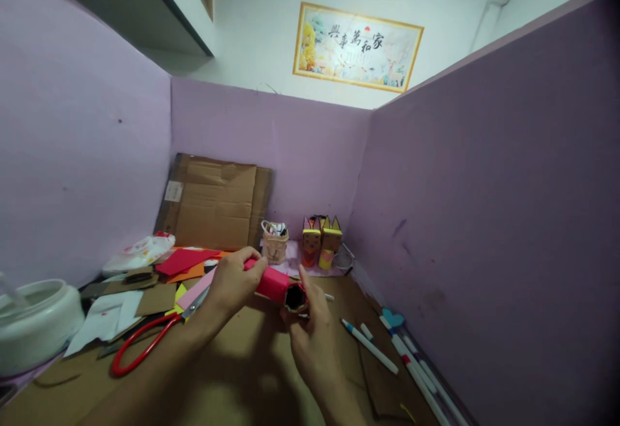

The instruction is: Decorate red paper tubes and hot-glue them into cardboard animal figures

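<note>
A cardboard tube (295, 297) with a dark hollow opening faces me above the middle of the table. Around it is a strip of red paper (274, 283). My left hand (238, 279) pinches the strip's far left end between thumb and fingers. My right hand (312, 318) grips the tube from the right, its thumb below and its fingers along the far side. Red-handled scissors (145, 343) lie left of my left forearm, their blades partly covered by a pink strip (196, 289).
Paper and cardboard scraps (157, 298) are piled at left beside a white pot (39, 326). Folded cardboard (217, 203), a small basket (275, 246) and animal-shaped paper figures (331, 243) stand at the back. Several markers, one uncapped-looking (371, 346), lie at right along the purple partition (465, 219).
</note>
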Demonstrator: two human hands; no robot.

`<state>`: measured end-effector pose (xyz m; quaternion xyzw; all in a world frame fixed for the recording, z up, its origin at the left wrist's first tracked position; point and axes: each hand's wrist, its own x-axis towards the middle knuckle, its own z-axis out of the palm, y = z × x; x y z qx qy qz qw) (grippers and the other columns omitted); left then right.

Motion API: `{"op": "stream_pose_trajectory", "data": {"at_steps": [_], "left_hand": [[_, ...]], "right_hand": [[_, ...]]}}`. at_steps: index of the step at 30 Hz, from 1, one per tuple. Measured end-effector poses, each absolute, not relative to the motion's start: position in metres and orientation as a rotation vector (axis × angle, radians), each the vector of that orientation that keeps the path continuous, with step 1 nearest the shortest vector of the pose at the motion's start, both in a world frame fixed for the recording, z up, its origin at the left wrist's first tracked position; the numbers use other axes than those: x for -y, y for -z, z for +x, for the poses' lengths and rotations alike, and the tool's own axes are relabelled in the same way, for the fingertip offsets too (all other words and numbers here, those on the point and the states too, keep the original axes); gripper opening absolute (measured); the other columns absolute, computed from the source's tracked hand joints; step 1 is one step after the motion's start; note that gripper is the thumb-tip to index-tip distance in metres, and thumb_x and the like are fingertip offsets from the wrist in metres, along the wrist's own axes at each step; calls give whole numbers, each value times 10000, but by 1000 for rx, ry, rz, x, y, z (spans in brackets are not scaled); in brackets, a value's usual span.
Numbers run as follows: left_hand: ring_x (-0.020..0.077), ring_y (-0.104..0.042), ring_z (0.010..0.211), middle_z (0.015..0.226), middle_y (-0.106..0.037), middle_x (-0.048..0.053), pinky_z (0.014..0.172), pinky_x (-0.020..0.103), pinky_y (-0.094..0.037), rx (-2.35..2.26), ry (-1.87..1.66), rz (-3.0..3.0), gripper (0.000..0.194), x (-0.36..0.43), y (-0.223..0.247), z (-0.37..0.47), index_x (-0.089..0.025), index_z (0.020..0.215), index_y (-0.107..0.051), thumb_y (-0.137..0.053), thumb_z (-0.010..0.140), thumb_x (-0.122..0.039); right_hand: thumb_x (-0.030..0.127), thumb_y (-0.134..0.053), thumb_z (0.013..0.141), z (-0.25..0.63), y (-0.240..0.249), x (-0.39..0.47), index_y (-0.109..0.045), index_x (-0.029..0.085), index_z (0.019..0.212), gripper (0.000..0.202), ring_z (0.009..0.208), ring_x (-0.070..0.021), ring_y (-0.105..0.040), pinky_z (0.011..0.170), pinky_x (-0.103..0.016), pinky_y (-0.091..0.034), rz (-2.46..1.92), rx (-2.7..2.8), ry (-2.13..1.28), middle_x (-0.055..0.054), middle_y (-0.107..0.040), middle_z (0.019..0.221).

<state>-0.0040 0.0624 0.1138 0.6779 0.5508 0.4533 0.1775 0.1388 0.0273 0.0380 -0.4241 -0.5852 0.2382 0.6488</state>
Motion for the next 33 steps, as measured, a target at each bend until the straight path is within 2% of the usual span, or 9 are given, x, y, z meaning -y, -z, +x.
{"op": "stream_pose_trajectory", "data": {"at_steps": [4,8,11,14,18,21,24,29,33], "left_hand": [[150,-520,488,560,-549,-7,463,241,-379,-1591,-1208,1949,247,-62,-117,-5,-185,679,-583,-468,778,-380],[166,-525,536,543,-546,-2,526,261,-376,-1666,-1158,2067,232,-55,-119,-5,-194,636,-580,-479,768,-355],[173,-533,590,578,-576,6,574,274,-377,-1672,-1114,2142,209,-50,-118,-2,-199,628,-585,-487,757,-331],[171,-533,595,601,-595,7,591,280,-376,-1665,-1060,2164,191,-45,-117,1,-198,655,-597,-489,759,-317],[163,-545,612,627,-608,2,607,278,-380,-1598,-1172,2225,183,-38,-120,1,-194,677,-592,-487,785,-297],[145,-533,596,631,-594,-4,586,264,-389,-1429,-1361,2330,158,-31,-123,-3,-185,688,-582,-509,794,-277],[124,-520,576,637,-574,-4,555,242,-398,-1155,-1521,2494,119,-26,-121,-4,-174,703,-569,-525,803,-222],[111,-541,633,705,-583,13,588,216,-430,-760,-1844,2740,96,-26,-107,2,-166,747,-555,-574,753,-72],[122,-554,664,736,-590,22,596,217,-439,-676,-1926,2940,167,-26,-103,5,-169,760,-551,-629,686,-41]], "right_hand": [[121,-572,610,139,-45,-22,-651,231,1067,476,816,-199,-631,675,-321,-534,-904,901,-1117,-56,-654,1028],[310,-584,708,142,-47,-19,-618,198,823,164,522,-137,-613,516,-281,-525,-756,439,-1406,1,-654,695],[447,-528,805,143,-48,-21,-594,170,747,290,435,-145,-591,451,-271,-499,-789,298,-1668,-9,-626,552],[448,-506,846,142,-48,-26,-612,148,765,328,439,-162,-600,463,-289,-505,-794,245,-1886,-35,-639,530],[246,-673,728,141,-47,-28,-647,128,809,146,488,-125,-608,483,-220,-479,-637,306,-1787,-31,-694,623],[187,-740,614,140,-48,-24,-665,121,780,194,462,-88,-570,442,-168,-430,-584,423,-1645,-8,-685,609],[186,-774,555,138,-52,-18,-676,130,828,296,579,-104,-618,533,-175,-475,-460,542,-1541,-26,-716,736],[394,-744,665,131,-51,-14,-662,163,791,276,708,-157,-641,661,-250,-515,-370,544,-1505,-16,-699,737],[421,-712,729,128,-44,-18,-640,173,829,277,687,-134,-622,689,-253,-510,-375,564,-1454,2,-680,741]]}}
